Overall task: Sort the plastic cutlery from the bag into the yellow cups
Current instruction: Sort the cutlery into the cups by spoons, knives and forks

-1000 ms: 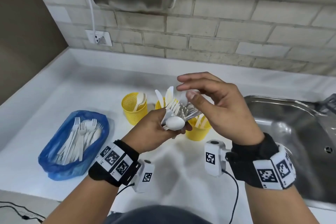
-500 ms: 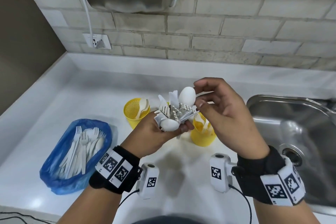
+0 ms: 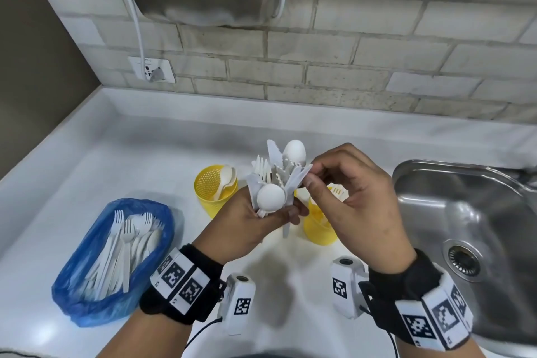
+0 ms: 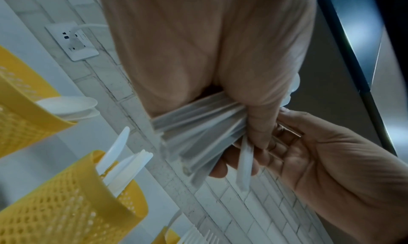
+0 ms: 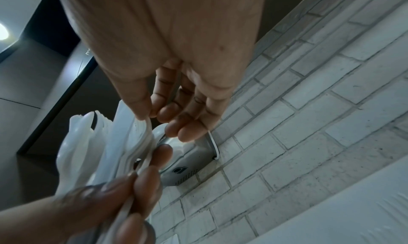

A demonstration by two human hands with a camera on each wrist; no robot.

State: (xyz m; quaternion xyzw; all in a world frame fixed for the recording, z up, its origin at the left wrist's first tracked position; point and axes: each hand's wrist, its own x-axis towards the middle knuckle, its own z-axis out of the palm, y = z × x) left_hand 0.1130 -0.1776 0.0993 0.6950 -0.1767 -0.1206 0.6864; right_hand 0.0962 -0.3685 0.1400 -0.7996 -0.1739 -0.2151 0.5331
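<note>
Since a moment ago the right hand has dropped from the raised spoon bowl to the right edge of the fanned bundle of white plastic cutlery, where its thumb and fingertips now pinch the tip of one flat piece; which kind of piece I cannot tell. The left hand keeps its fist curled round the bundle's handles, holding it upright above the white worktop, just as before.

The bundle sits between the two hands, over the three yellow perforated plastic cups. The far-left cup holds spoons, the cup seen from the left wrist holds knives, and the near-right one lies partly hidden under the right hand. The crumpled blue plastic bag of remaining forks and spoons lies to the near left, well apart from both hands. A steel sink is at the right.
</note>
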